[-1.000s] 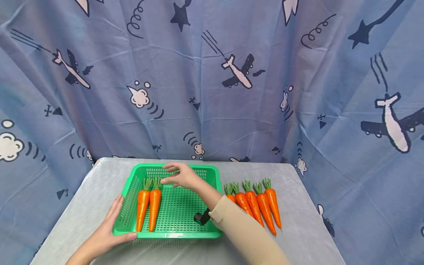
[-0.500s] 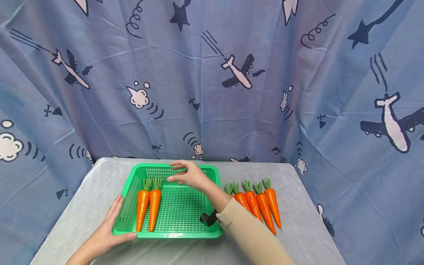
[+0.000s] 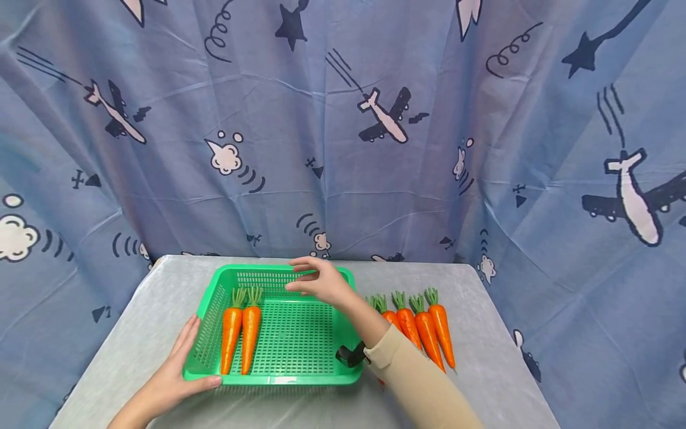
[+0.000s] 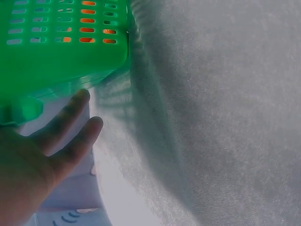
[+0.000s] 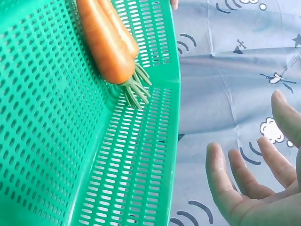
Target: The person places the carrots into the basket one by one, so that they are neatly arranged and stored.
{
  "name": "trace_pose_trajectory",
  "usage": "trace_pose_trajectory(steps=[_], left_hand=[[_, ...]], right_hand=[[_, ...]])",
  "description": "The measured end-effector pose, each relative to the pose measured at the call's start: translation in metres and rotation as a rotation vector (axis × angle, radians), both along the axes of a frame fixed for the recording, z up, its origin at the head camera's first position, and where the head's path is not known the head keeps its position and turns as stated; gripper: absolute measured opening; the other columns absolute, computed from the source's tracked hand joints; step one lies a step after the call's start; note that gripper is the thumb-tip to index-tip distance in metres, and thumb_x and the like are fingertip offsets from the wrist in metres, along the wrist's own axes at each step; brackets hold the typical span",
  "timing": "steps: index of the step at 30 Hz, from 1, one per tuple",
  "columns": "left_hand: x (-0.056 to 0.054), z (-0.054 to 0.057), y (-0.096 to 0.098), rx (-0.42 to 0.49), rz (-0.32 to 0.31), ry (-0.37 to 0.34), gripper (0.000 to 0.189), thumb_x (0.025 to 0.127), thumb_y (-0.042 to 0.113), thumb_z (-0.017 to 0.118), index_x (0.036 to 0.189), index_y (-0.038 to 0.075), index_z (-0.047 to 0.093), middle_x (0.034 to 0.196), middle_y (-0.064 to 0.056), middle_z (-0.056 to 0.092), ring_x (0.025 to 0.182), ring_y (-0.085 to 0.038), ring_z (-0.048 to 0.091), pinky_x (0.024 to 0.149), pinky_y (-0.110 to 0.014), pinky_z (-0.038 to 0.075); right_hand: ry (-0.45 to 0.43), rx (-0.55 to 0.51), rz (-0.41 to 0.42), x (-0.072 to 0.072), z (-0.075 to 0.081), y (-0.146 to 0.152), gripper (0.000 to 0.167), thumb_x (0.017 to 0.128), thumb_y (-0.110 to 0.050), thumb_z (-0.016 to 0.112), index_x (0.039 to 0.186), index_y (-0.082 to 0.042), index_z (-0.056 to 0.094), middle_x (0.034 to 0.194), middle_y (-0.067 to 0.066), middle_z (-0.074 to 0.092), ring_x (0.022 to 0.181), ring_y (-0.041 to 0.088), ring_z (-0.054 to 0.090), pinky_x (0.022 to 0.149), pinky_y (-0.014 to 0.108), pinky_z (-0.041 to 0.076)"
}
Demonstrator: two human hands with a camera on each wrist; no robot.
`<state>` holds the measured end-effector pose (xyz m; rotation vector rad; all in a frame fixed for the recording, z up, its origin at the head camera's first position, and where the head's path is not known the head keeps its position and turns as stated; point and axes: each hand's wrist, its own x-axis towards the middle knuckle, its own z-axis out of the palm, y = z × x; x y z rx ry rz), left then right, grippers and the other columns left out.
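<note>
Right hand [image 3: 325, 285]: thumb and loosely bent fingers wide apart, above the back right corner of the basket.
Left hand [image 3: 174, 372]: spread wide at the basket's front left corner, thumb on the rim, straight fingers by the left wall.
Green plastic basket [image 3: 284, 380]: toward the tabletop's left edge.
Carrot pair [image 3: 231, 336]: inside, side by side near the left wall, leafy ends back.
Carrot row [image 3: 427, 333]: toward the tabletop's right edge, partly behind the beige sleeve [image 3: 415, 375].
Tabletop [image 3: 498, 369]: grey-white.

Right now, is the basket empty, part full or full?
Part full: in the head view, two carrots lie side by side near the left side of the basket, which looks bare to their right.
</note>
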<state>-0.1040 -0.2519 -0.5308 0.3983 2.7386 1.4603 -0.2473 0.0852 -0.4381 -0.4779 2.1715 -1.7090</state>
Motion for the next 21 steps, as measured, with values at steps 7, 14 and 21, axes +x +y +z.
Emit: trace_pose_trajectory(steps=[7,14,21], left_hand=[[-0.001,0.000,0.000,0.003,0.003,-0.011,0.122,0.077,0.022,0.086,0.164,0.022,0.000,0.170,-0.004,-0.006,0.140,0.017,-0.002,0.099,-0.081,0.024],[-0.001,-0.002,0.002,0.035,-0.004,-0.001,0.123,0.076,0.020,0.087,0.164,0.020,0.001,0.170,-0.005,-0.007,0.141,0.016,-0.004,0.100,-0.082,0.019],[-0.001,0.000,0.001,0.014,0.000,-0.002,0.122,0.076,0.021,0.086,0.164,0.021,0.001,0.170,-0.005,-0.006,0.140,0.017,-0.004,0.099,-0.082,0.022]], right_hand=[[0.013,-0.054,-0.007,0.001,0.001,0.012,0.053,0.088,-0.020,0.080,0.137,-0.020,0.062,0.140,0.012,0.059,0.121,0.030,0.063,0.089,0.044,0.058],[0.042,-0.070,-0.046,0.002,0.003,0.028,0.052,0.088,-0.018,0.080,0.137,-0.019,0.062,0.139,0.010,0.059,0.120,0.029,0.064,0.090,0.046,0.057],[0.049,-0.075,-0.093,0.002,0.002,0.040,0.053,0.087,-0.019,0.081,0.137,-0.022,0.063,0.138,0.009,0.060,0.120,0.031,0.064,0.090,0.047,0.057]])
